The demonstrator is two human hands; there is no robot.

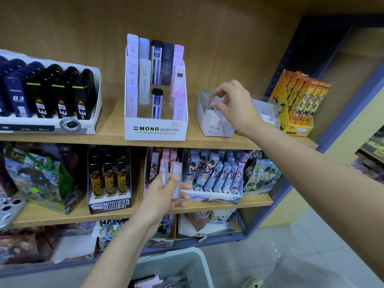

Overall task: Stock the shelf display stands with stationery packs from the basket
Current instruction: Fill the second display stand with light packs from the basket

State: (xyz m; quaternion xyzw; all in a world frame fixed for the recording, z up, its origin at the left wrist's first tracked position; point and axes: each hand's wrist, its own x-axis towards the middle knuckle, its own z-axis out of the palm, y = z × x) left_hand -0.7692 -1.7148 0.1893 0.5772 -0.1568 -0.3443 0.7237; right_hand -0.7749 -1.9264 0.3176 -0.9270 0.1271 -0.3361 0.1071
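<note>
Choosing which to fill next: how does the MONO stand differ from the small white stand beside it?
The MONO stand is tall and stepped; the small white stand is low. The MONO stand holds coloured lead cases; the small white stand holds clear packs at its back. No hand touches the MONO stand; the right hand pinches a clear pack over the small white stand. Both are white card on the upper shelf.

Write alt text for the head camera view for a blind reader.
A person's right hand pinches a clear pack at a small white box on the upper shelf. The left hand holds more clear packs lower down, above a pale basket.
</note>
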